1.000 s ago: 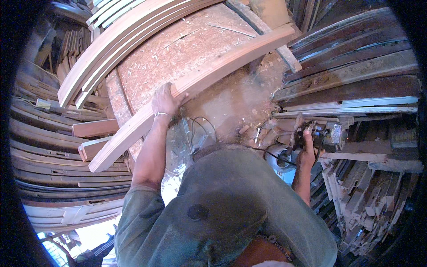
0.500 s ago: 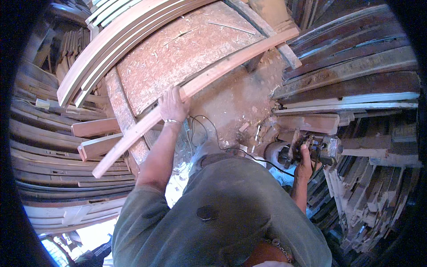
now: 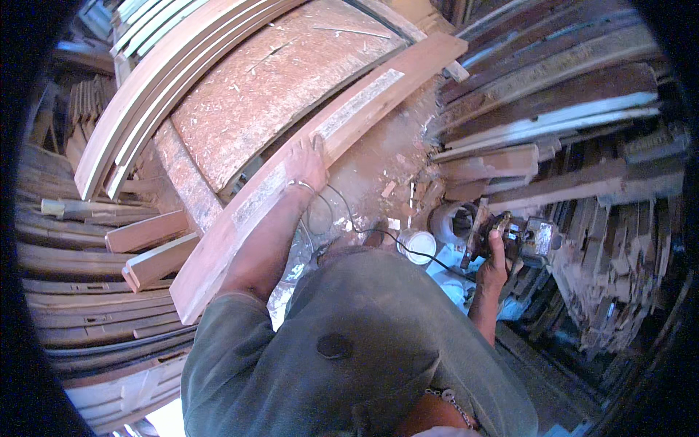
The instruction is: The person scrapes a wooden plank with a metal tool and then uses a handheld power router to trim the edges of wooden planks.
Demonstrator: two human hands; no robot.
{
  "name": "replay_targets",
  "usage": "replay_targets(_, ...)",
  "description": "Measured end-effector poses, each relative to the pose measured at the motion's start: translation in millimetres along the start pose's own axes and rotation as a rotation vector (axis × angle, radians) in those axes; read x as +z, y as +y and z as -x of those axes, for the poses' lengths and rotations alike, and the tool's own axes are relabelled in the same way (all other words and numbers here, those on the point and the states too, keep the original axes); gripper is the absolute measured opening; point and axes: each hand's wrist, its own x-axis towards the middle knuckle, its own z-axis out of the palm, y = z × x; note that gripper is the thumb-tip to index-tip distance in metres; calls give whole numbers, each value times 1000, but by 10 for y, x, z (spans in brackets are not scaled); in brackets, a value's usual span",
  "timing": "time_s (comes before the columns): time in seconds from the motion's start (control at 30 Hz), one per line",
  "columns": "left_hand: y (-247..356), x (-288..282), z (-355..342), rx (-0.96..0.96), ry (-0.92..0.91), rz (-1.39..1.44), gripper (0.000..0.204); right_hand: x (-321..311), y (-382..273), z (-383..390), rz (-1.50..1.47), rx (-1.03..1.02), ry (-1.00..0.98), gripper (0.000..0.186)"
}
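Note:
A long wooden plank (image 3: pixel 247 186) lies slantwise across the near edge of the workbench (image 3: pixel 240 109), its broad face upward. Rough greyish patches (image 3: pixel 362 105) run along the middle of that face. My left hand (image 3: pixel 307 164) grips the plank near its middle, fingers across the face. Out to the right, away from the plank, my right hand (image 3: pixel 493 264) is closed round the handle of a corded power tool, apparently an electric planer (image 3: pixel 530 239). Its black cord (image 3: pixel 397 240) runs left in front of my body. The tool's underside is hidden.
Curved planed boards (image 3: pixel 160 80) lie stacked on the bench's far left. Two short timber ends (image 3: pixel 149 231) stick out at the left. Timber stacks (image 3: pixel 561 109) crowd the right side. A white bucket (image 3: pixel 419 246) stands on the floor among wood scraps.
The plank has turned from its narrow edge to its broad face, showing the rough patches. My left hand has shifted slightly right with it. My right hand still holds the power tool.

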Motion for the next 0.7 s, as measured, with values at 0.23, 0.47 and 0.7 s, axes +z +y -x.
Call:
replay_targets(0.23,-75,-75,-77,18,-46,8,81,-136,86,455,-73,102,85,40)
replay_targets(0.47,-608,-425,-464,141,-170,187,66,-291,256,874,-148,-72,260,31)
replay_targets(0.7,-1120,-527,-820,-38,-76,308,82,-324,193,1416,-176,-96,409,41)
